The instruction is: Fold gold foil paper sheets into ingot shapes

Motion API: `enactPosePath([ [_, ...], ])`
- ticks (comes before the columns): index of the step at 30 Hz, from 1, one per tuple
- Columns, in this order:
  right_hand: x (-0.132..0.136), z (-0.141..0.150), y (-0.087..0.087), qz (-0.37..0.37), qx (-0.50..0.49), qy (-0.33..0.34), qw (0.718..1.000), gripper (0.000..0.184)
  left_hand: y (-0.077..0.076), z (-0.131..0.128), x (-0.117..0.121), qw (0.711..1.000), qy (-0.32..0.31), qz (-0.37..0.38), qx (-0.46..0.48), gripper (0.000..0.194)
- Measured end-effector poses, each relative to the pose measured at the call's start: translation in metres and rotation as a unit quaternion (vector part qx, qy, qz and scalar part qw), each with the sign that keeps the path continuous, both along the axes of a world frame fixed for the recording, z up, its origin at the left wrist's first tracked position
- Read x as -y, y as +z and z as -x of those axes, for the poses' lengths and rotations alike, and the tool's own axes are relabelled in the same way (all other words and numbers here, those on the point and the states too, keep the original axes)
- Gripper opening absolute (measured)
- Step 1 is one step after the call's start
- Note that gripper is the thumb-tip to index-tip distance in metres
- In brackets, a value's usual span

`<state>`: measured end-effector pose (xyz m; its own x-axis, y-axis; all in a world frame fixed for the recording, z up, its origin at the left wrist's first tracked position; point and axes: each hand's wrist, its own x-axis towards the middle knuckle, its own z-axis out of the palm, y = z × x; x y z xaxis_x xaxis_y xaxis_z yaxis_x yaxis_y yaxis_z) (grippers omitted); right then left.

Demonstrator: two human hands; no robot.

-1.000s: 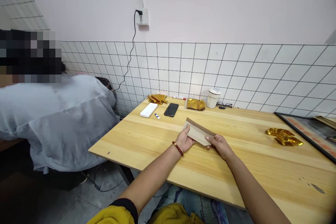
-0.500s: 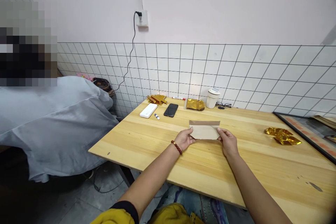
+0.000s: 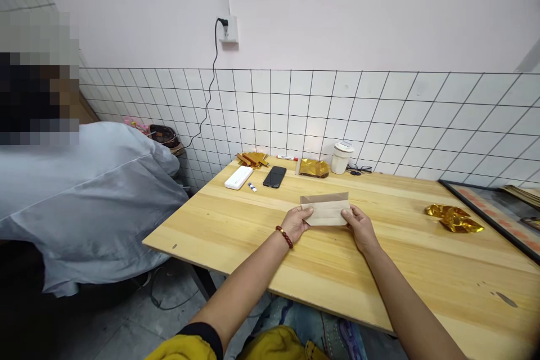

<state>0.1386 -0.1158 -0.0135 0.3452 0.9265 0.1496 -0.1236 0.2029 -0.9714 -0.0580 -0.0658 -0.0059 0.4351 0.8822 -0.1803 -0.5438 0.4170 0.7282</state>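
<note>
A folded piece of brown paper [image 3: 325, 213] is held low over the wooden table [image 3: 236, 225], its darker strip along the far edge. My left hand [image 3: 297, 223] pinches its left end, thumb on top and fingers beneath. At the right end my right hand [image 3: 359, 226] grips it the same way, with the thumb pressed on the upper face. The fingers under the paper are mostly hidden. A red bead bracelet [image 3: 284, 237] circles my left wrist.
Behind the paper lie a black phone [image 3: 275, 177], a white power bank [image 3: 238, 178], a gold foil packet [image 3: 313, 168] and a lidded white cup [image 3: 341, 157]. Crumpled gold foil [image 3: 455, 219] and a black frame [image 3: 489, 222] are to the right. Another person [image 3: 93, 202] sits at left.
The paper has shifted slightly left and its far strip now tilts. My right hand has come a little left, its thumb further over the paper. The other person has leaned slightly left.
</note>
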Motion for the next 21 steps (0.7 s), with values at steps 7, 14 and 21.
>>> enactPosePath([
  [7,0.002,0.006,-0.003,0.048,-0.002,0.038,0.998,0.046,0.006,0.005,0.011,0.998,-0.055,-0.038,-0.012,0.043],
  [14,0.005,0.011,0.001,0.037,-0.03,0.055,0.997,0.045,0.005,0.006,0.013,0.998,-0.056,-0.033,-0.009,0.049],
  [21,0.0,0.01,0.001,0.022,-0.042,0.015,0.999,0.045,0.004,0.01,0.009,0.998,-0.054,-0.019,-0.023,0.031],
])
